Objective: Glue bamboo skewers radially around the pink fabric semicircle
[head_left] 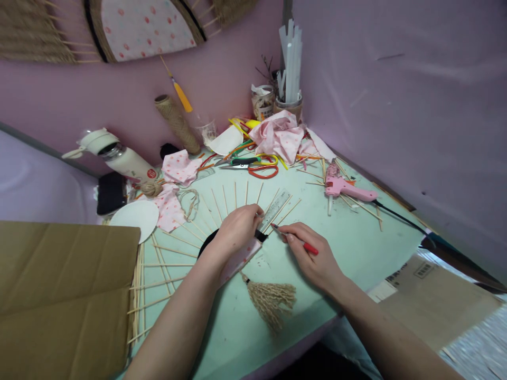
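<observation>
A half-round fan piece with pink print fabric (235, 262), a black border and thin wooden sticks (224, 199) spreading outward lies in front of me. My left hand (240, 227) rests over its right part, fingers closed on a clear ruler (278, 205) laid along the sticks. My right hand (309, 254) grips a red-ended pen (311, 248), its tip at a stick beside the ruler. A twine tassel (270, 301) hangs from the fan's lower edge onto the table. My left forearm and hand hide part of the fan.
A pink glue gun (348, 190) lies at right on loose sticks. Scissors (261, 168), fabric scraps (277, 136) and a twine spool (177, 124) lie at the back. A bottle (129, 162), white disc (137, 219) and cardboard (67, 295) are at left.
</observation>
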`<action>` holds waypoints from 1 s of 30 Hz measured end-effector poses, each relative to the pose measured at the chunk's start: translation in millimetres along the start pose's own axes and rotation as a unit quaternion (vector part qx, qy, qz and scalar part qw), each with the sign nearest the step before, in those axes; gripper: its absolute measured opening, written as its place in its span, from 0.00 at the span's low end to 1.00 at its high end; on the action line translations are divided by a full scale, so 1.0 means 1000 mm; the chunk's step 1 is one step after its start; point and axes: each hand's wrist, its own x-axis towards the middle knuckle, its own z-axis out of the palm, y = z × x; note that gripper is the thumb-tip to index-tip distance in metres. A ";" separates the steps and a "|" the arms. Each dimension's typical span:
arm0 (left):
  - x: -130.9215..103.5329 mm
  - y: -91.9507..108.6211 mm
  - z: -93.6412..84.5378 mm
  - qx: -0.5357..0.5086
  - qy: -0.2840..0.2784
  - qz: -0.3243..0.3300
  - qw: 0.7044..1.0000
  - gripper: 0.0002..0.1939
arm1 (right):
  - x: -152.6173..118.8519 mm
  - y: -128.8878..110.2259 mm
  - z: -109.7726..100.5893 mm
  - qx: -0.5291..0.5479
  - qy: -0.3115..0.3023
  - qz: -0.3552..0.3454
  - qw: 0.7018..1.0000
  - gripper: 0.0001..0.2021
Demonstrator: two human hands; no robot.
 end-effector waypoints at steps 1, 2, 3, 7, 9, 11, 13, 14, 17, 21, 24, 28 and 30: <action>0.000 0.000 0.000 0.000 0.001 0.001 1.000 0.10 | 0.000 0.000 0.000 -0.001 0.001 0.001 1.000 0.10; 0.000 0.000 0.000 0.000 0.002 0.001 1.000 0.10 | 0.000 0.000 0.000 -0.003 0.001 0.002 1.000 0.10; 0.000 -0.001 0.000 0.000 0.003 0.002 1.000 0.10 | 0.000 0.000 0.000 -0.003 0.002 0.003 1.000 0.10; 0.001 -0.001 0.000 0.001 0.002 0.002 1.000 0.10 | 0.000 -0.001 0.000 0.001 0.002 0.005 1.000 0.10; 0.001 -0.001 0.000 0.000 0.002 0.002 1.000 0.10 | 0.000 0.000 0.000 0.003 0.000 0.006 1.000 0.10; 0.001 0.000 -0.001 -0.001 0.000 0.000 1.000 0.10 | 0.000 0.000 0.000 0.002 0.000 0.004 1.000 0.10; 0.001 0.000 -0.001 0.000 -0.004 -0.003 1.000 0.10 | 0.000 0.000 0.001 -0.001 0.004 0.003 1.000 0.10; 0.001 0.001 -0.001 0.001 -0.006 -0.005 1.000 0.10 | 0.000 0.000 0.001 -0.003 0.006 0.003 1.000 0.10; 0.001 0.001 -0.001 -0.001 -0.008 -0.008 1.000 0.11 | 0.000 0.000 0.001 -0.002 0.009 0.003 1.000 0.10; 0.000 0.002 -0.002 0.001 -0.004 -0.002 1.000 0.11 | 0.000 0.000 0.000 0.003 0.005 0.001 1.000 0.10; 0.000 0.001 -0.002 0.001 -0.003 0.000 1.000 0.11 | 0.000 0.000 0.000 -0.001 0.004 0.005 1.000 0.10; 0.000 0.001 -0.001 -0.001 -0.005 -0.008 1.000 0.10 | 0.000 -0.001 0.000 -0.006 0.018 0.010 1.000 0.10; 0.001 0.000 -0.001 -0.004 -0.004 -0.007 1.000 0.11 | 0.000 -0.002 0.000 -0.005 0.025 0.008 1.000 0.10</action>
